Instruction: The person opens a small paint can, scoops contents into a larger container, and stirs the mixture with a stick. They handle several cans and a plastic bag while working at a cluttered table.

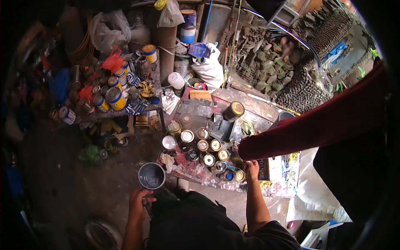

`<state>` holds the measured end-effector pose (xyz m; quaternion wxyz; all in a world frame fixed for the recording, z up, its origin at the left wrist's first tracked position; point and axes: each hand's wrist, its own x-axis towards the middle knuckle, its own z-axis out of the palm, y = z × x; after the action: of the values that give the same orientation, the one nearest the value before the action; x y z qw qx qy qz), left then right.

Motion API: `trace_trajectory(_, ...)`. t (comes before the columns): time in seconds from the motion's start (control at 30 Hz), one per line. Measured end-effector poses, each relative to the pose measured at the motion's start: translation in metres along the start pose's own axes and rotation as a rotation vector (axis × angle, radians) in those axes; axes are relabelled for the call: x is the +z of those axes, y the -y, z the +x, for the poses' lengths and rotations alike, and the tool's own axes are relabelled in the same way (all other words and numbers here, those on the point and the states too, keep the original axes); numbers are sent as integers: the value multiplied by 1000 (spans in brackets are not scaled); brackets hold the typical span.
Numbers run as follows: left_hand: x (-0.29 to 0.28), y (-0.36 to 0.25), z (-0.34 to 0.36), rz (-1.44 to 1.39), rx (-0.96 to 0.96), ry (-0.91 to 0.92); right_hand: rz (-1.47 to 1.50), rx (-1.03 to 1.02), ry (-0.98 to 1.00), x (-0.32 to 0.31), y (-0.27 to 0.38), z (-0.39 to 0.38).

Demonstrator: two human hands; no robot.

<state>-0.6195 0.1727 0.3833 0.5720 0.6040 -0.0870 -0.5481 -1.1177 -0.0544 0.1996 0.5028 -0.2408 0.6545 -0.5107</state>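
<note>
At the lower left, my left hand (139, 203) is closed beside a round grey mug (151, 176), apparently gripping it at its near side. The mug stands away from the table, and its open mouth shows a dark grey inside. My right hand (252, 170) reaches to the front of the paint-stained table (196, 176), fingers bent together. What they hold, if anything, is too small to tell. Just left of this hand are a jar with yellow contents (240, 175) and a jar with blue contents (229, 176). Several more jars and a white-topped can (169, 142) stand behind them.
A long dark red sleeve-like shape (308, 114) crosses from the right, ending above my right hand. A side table at left carries yellow-and-blue paint cans (115, 98) and rags. Behind are a white sack (207, 71) and a rubble heap (271, 66). A box (270, 168) lies right of my right hand.
</note>
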Motion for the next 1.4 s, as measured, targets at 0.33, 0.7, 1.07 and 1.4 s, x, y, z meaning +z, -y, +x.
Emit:
trace_trajectory(0.33,-19,1,5,26,35,-24,-596,-431,-160,-72,-41,50)
trace_trajectory(0.7,-21,-4,0,-13,64,-132,-996,-910,690,189,15,-129)
trace_trajectory(1.07,-45,-16,-34,-42,56,-199,-1863,-1217,956,392,-36,-114)
trace_trajectory(1.4,-125,18,-36,-194,24,-325,-1486,-1206,1205,403,65,-215)
